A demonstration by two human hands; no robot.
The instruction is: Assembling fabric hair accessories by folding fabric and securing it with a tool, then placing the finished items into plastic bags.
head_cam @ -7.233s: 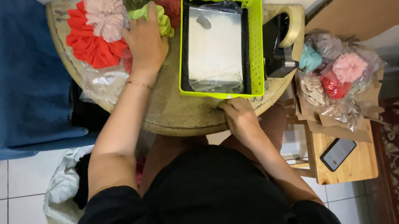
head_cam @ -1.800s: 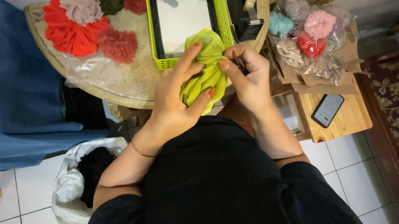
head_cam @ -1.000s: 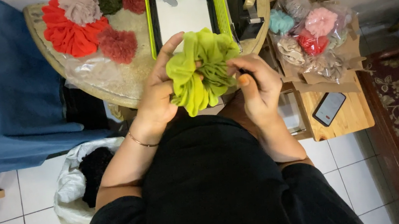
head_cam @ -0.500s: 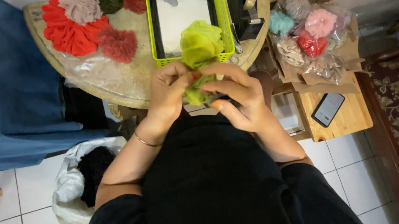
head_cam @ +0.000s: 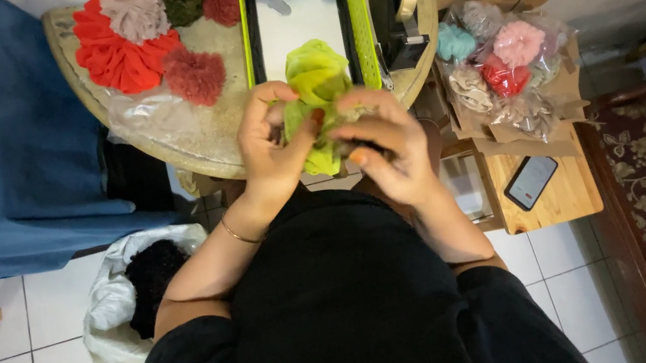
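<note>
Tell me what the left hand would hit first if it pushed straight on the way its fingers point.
Probably the lime green fabric it already grips; the left hand points toward the right hand, which lies just beyond. Depth is unclear from above.

Both hands, left hand (head_cam: 272, 142) and right hand (head_cam: 385, 148), pinched a lime-green fabric scrunchie (head_cam: 317, 91) (bunched) before the green basket (head_cam: 358, 27).

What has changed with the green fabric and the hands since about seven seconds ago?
The left hand left the pile of fabric flowers on the table, the right hand left the basket's edge, and both took up the lime green fabric, bunching it in front of the body. The green basket and tape dispenser stayed put.
</note>
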